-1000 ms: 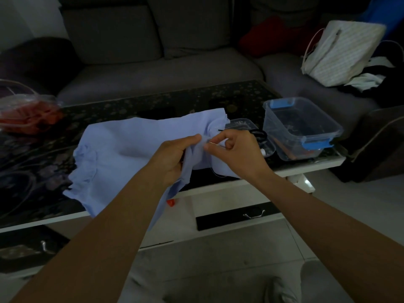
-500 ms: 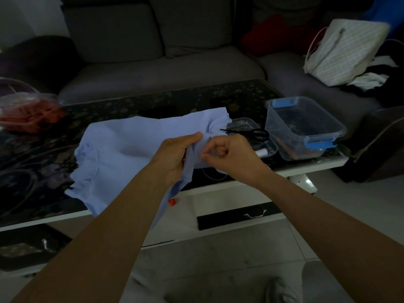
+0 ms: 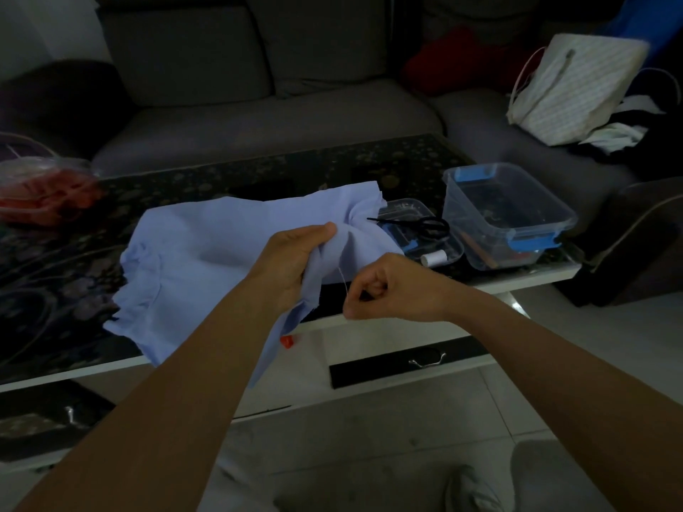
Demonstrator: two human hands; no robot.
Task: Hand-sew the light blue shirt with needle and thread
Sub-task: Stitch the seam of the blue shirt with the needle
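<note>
The light blue shirt (image 3: pixel 221 245) lies spread across the near-left part of the dark patterned surface (image 3: pixel 221 179), its near edge hanging over the front. The left hand (image 3: pixel 295 260) grips a bunched fold of it, thumb on top. Just to the right, the right hand (image 3: pixel 391 290) is curled, pinching a pale thread (image 3: pixel 343 284) that runs up to the cloth; I cannot make out the needle. Black scissors (image 3: pixel 425 225) and a white spool (image 3: pixel 434 258) sit in a shallow tray beside a clear box (image 3: pixel 510 216).
</note>
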